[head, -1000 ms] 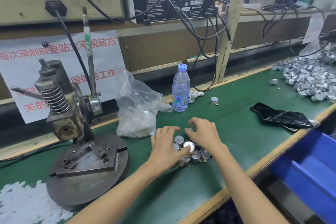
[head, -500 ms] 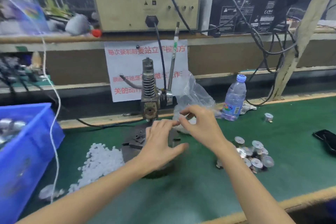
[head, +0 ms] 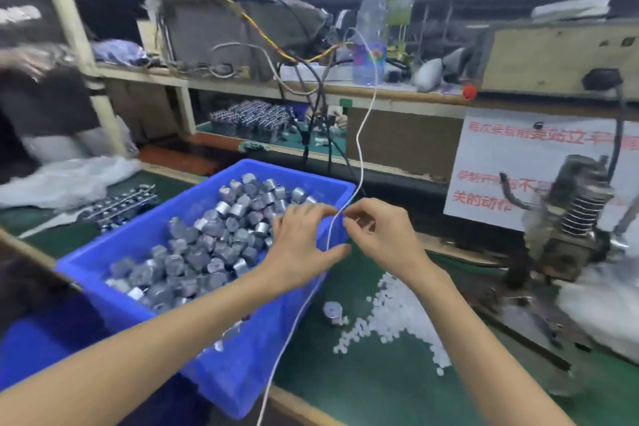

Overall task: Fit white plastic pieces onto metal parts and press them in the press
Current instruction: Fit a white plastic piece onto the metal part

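STATUS: bin step

1. Change of view. 1.0 s ago both hands worked a small cluster of metal parts on the tabletop [head: 363,387], to the right of the press. 0.5 s ago they were in front of the press. The view has now swung left: the press [head: 570,218] sits at the far right edge and the blue bin [head: 242,356] fills the centre-left.

2. L hand [head: 301,245]: palm down over the bin's right end, fingers extended and relaxed, gripping nothing. Contact w/ the metal parts [head: 214,245] below it: cannot tell (motion blur).

3. R hand [head: 380,235]: just beside the bin's right rim, fingers curled in toward the thumb. Whether sth. is pinched there cannot be told; the fingertip area is blurred.

4. White cable [head: 361,149]: hangs from the shelf, passes between the two hands and runs down across the bin's front wall.

5. Task items.
- Metal parts: bulk stock heaped in the bin.
- White plastic pieces [head: 397,315]: loose pile on the tabletop, between bin and press.
- Single metal part [head: 332,310]: stands at the pile's left edge.

6. Meaning for the task (judgement). The shift from press to bin suggests either a drop-off of a pressed part or a pick-up of fresh stock; the frames do not settle which. No part is seated under the press in view. The cable lies in the reach path; snag risk.
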